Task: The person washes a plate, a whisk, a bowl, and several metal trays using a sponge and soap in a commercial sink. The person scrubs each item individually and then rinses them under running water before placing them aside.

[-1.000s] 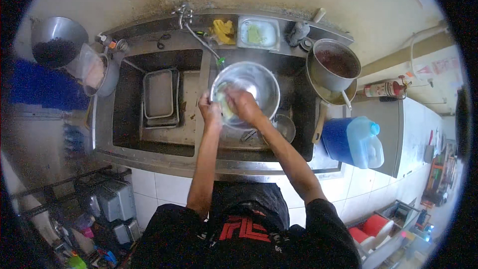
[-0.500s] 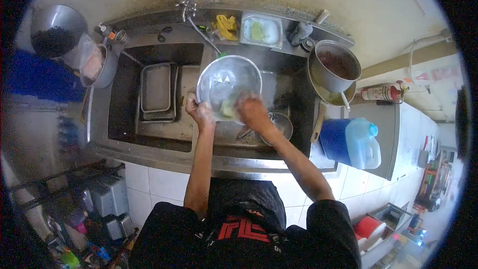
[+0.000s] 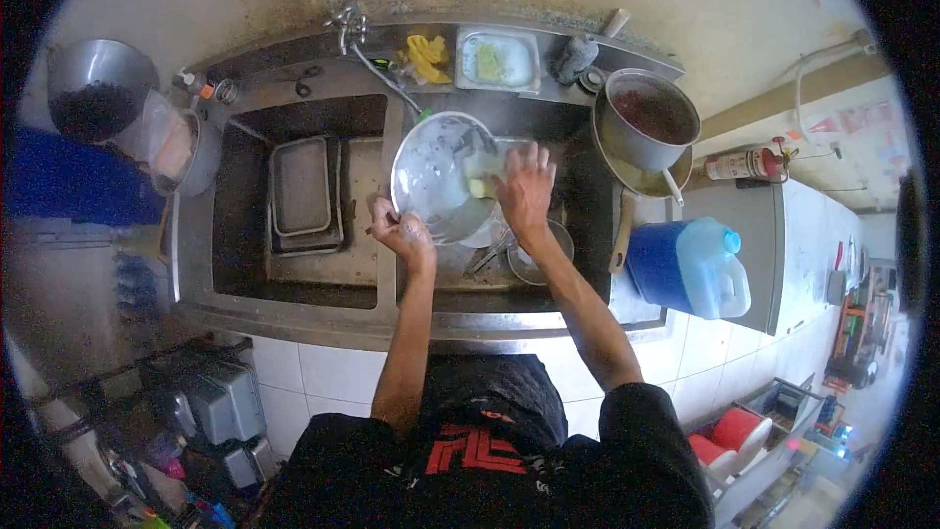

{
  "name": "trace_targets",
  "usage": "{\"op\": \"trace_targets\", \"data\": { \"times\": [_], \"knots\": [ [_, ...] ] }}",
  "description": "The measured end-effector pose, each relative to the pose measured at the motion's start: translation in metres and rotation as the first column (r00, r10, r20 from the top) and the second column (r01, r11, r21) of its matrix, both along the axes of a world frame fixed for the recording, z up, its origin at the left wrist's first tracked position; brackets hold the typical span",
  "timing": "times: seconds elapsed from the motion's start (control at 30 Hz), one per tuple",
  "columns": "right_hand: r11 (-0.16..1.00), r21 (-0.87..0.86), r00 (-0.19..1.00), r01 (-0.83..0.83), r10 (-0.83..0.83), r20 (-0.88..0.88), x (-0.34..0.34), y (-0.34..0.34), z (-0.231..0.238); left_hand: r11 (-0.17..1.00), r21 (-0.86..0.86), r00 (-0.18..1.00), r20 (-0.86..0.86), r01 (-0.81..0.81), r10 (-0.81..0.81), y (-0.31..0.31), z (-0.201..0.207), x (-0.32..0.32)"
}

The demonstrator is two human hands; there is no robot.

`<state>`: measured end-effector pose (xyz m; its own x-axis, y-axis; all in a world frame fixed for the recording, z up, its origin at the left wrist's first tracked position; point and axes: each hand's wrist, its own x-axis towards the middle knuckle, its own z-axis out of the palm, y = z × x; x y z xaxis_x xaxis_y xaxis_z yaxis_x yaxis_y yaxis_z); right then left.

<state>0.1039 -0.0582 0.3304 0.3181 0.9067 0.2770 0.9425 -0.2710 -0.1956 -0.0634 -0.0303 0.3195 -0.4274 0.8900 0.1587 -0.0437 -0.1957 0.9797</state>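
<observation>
A soapy metal bowl (image 3: 431,171) is tilted over the right-hand sink basin. My left hand (image 3: 403,233) is closed on its near left rim, thumb on the inside. At the bowl's right side, my right hand (image 3: 527,191) holds a yellow-green sponge (image 3: 478,187) against the inner wall. The sponge shows by the thumb, while the other fingers extend past the rim. Beneath, in the basin, lie another round metal bowl or strainer (image 3: 553,260) and some metal utensils (image 3: 487,253), partly hidden by the bowl and my right arm.
Rectangular trays (image 3: 302,186) lie in the left basin. Behind are a faucet (image 3: 348,24), yellow cloth (image 3: 425,57) and a soapy metal tray (image 3: 499,61). To the right stand a pot (image 3: 649,122) on a pan and a blue jug (image 3: 690,269). A filled pot (image 3: 191,152) stands left.
The bowl has turned and tilted further to the right. My right hand has moved right and up with the sponge, its fingers now stretched upward. My left hand keeps its grip.
</observation>
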Motion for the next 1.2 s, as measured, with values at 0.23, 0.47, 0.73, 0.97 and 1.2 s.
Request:
{"op": "trace_targets", "data": {
  "times": [0.23,0.47,0.73,0.97,1.2],
  "knots": [
    [0.922,0.375,0.91,-0.093,0.231,-0.343,0.004,-0.01,-0.068,0.929,0.226,0.932,-0.282,0.294,-0.227,0.005,0.015,0.006],
    [0.932,0.345,0.957,0.115,-0.01,-0.291,-0.013,0.019,0.03,0.939,0.062,0.902,-0.307,0.339,-0.305,0.031,0.025,-0.007],
    [0.984,-0.154,0.052,0.092,-0.159,-0.986,-0.025,-0.059,-0.076,0.958,-0.183,0.975,0.006,0.221,-0.223,0.02,-0.015,-0.011],
    [0.922,-0.147,-0.553,0.358,0.083,-0.829,-0.032,-0.058,-0.156,0.884,-0.268,0.888,-0.156,0.382,-0.432,-0.013,-0.089,-0.054],
    [0.97,0.007,0.216,-0.241,0.061,-0.975,-0.021,-0.002,-0.146,0.641,-0.343,0.424,-0.527,0.687,-0.737,0.079,-0.06,-0.083]
  ]
}}
